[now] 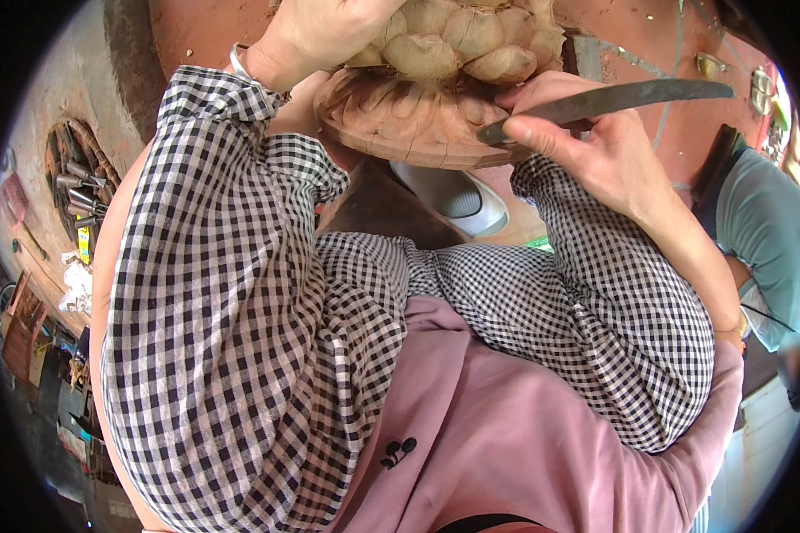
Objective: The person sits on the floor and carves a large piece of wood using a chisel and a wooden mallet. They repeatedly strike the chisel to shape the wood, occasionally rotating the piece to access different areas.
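Observation:
A brown wooden carving (418,120) stands in front of me at the top of the head view. Its base is reddish and grooved in petal shapes, and rounded tan lobes (424,55) bulge above it. My left hand (333,31) is against the carving's left side, its fingers cut off by the picture's edge. My right hand (587,138) is closed on a long, curved, dark metal tool (653,96), perhaps a file. The thumb presses near the tool's left end, which meets the base's right edge. The tool's free end points right.
My bent legs in checkered trousers (231,293) flank the carving. Below it shows a grey-white shoe (462,200). A round basket (84,169) of metal-ended tools lies on the floor at left. At right sits another person in a teal garment (764,231).

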Motion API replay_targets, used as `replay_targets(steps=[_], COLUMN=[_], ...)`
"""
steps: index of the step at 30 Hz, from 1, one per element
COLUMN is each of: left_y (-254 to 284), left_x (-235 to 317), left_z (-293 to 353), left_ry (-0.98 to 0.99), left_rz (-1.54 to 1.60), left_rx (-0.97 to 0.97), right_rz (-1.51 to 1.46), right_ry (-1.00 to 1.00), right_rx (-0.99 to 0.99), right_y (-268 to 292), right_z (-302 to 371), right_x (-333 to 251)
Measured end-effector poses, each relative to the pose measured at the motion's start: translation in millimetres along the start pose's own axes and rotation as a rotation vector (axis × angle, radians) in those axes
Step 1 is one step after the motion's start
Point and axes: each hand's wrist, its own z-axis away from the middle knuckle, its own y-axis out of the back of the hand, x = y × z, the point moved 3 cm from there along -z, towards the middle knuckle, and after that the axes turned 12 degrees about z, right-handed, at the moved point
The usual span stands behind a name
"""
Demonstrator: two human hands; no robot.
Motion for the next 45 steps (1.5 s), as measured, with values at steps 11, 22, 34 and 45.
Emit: replay_targets(steps=[11, 22, 34, 45], left_y=[0.1, 1.5, -0.6, 2.4], left_x=[-1.0, -1.7, -4.9, -6.1], left_z=[0.7, -1.7, -1.0, -2.0], left_ry=[0.056, -0.040, -0.024, -0.026], left_rz=[0.035, -0.078, 0.003, -0.014], left_rx=[-0.004, -0.025, 0.021, 0.000], right_rz=[-0.066, -0.017, -0.224, -0.204], right_ry=[-0.058, -0.002, -0.229, -0.092], right_rx=[-0.074, 0.006, -0.089, -0.054], right_y=[4.4, 7.1, -3.3, -10.4], right_z=[-4.7, -6.3, -4.1, -5.0], right_x=[7.2, 7.8, 1.1, 12.4])
